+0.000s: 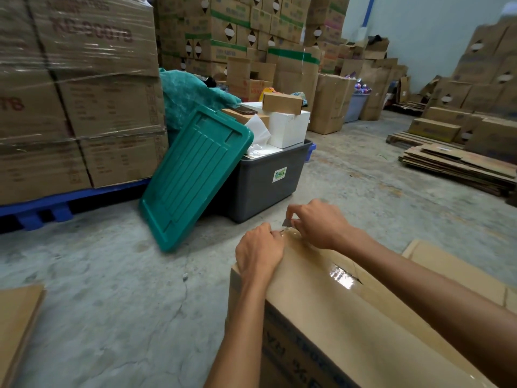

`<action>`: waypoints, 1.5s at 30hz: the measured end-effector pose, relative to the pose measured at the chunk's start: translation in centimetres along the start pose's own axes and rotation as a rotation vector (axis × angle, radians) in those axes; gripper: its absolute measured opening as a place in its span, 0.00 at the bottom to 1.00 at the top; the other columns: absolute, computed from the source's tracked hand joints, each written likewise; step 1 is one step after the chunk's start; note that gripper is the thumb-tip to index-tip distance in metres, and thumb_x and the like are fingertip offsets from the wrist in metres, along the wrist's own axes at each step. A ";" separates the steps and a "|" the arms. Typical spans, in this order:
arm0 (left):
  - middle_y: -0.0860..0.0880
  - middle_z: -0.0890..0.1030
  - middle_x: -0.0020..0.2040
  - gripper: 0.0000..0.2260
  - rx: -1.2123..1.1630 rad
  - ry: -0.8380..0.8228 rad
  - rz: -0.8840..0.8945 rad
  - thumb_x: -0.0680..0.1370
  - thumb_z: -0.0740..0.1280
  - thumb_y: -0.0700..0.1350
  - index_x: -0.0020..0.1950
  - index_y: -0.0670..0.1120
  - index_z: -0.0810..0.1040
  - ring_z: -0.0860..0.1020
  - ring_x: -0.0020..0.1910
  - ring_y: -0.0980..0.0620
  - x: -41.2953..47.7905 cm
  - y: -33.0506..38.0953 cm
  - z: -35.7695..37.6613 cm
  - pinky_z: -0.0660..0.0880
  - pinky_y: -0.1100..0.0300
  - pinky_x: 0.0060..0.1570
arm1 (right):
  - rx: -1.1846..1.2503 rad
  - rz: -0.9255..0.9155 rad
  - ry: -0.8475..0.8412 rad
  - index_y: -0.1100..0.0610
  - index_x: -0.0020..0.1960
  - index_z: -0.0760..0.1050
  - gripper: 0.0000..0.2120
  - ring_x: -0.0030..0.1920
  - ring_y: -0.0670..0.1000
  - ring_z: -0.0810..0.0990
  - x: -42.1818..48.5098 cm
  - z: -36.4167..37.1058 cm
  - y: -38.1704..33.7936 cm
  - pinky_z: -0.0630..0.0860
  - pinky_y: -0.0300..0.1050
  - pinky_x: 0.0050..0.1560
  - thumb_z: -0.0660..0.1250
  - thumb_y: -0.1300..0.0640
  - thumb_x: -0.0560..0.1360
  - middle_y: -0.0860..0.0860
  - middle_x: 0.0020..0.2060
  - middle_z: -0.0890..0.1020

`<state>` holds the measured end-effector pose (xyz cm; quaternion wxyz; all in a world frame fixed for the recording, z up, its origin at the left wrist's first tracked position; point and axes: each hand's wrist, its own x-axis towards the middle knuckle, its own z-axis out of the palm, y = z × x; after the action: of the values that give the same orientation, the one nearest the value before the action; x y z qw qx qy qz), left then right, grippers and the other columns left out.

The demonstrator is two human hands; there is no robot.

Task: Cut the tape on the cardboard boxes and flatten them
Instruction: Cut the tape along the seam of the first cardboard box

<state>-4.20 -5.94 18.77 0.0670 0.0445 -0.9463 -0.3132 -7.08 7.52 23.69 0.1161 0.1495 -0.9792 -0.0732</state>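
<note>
A large brown cardboard box (335, 326) stands in front of me, its top seam covered by glossy clear tape (340, 274). My right hand (316, 224) pinches a small grey blade (287, 222) at the box's far edge, where the tape runs over the rim. My left hand (260, 249) grips the far top edge of the box just left of the blade, fingers curled over the rim. Both forearms stretch across the box top.
A grey plastic bin (263, 183) full of small boxes stands beyond, with a green lid (193, 177) leaning on it. Shrink-wrapped cartons on a blue pallet (42, 208) fill the left. Flattened cardboard (458, 166) is stacked at the right. Another cardboard piece (16, 329) lies at lower left.
</note>
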 end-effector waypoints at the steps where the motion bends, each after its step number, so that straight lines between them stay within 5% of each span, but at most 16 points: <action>1: 0.46 0.81 0.51 0.12 0.009 0.006 0.003 0.81 0.53 0.50 0.49 0.47 0.74 0.76 0.51 0.45 0.0 0.0 0.0 0.69 0.52 0.46 | 0.001 0.003 -0.008 0.48 0.62 0.74 0.10 0.45 0.55 0.80 0.0 0.0 -0.2 0.69 0.45 0.34 0.60 0.49 0.82 0.53 0.49 0.83; 15: 0.47 0.81 0.51 0.13 0.028 0.043 0.041 0.83 0.54 0.51 0.53 0.48 0.75 0.77 0.50 0.47 -0.3 -0.2 0.3 0.72 0.53 0.47 | -0.054 0.035 -0.008 0.48 0.60 0.75 0.09 0.46 0.57 0.82 -0.8 -0.6 -2.0 0.74 0.47 0.37 0.62 0.52 0.80 0.54 0.48 0.82; 20: 0.47 0.81 0.53 0.13 0.014 0.048 0.047 0.83 0.53 0.50 0.55 0.48 0.75 0.77 0.53 0.46 -0.1 -0.3 0.2 0.72 0.52 0.49 | -0.035 -0.016 -0.018 0.50 0.60 0.76 0.09 0.48 0.57 0.81 -1.1 -1.2 -2.4 0.65 0.45 0.33 0.61 0.53 0.81 0.54 0.49 0.83; 26: 0.46 0.80 0.55 0.13 0.020 0.060 0.039 0.83 0.54 0.49 0.55 0.47 0.76 0.77 0.55 0.45 -0.3 -0.3 0.2 0.71 0.52 0.49 | -0.008 -0.020 0.004 0.47 0.58 0.77 0.09 0.48 0.58 0.81 -1.7 -1.2 -2.1 0.65 0.45 0.36 0.60 0.52 0.82 0.54 0.48 0.83; 38: 0.47 0.80 0.55 0.13 0.047 0.088 0.006 0.83 0.56 0.49 0.59 0.46 0.77 0.77 0.52 0.49 -0.5 -0.1 -0.2 0.70 0.57 0.43 | 0.014 -0.037 -0.095 0.46 0.59 0.77 0.10 0.40 0.52 0.72 -4.7 -1.7 -0.2 0.67 0.46 0.35 0.60 0.52 0.82 0.53 0.46 0.82; 45: 0.44 0.80 0.56 0.14 0.001 0.078 -0.005 0.82 0.56 0.49 0.56 0.44 0.78 0.78 0.54 0.42 0.0 -0.6 -0.4 0.76 0.51 0.52 | -0.068 -0.055 -0.176 0.47 0.57 0.76 0.09 0.39 0.52 0.71 -8.8 -2.9 2.0 0.64 0.44 0.32 0.59 0.52 0.82 0.50 0.42 0.80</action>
<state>-4.16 -6.61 18.72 0.1031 0.0592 -0.9431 -0.3107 1.27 11.79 25.04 0.0328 0.1655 -0.9780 -0.1225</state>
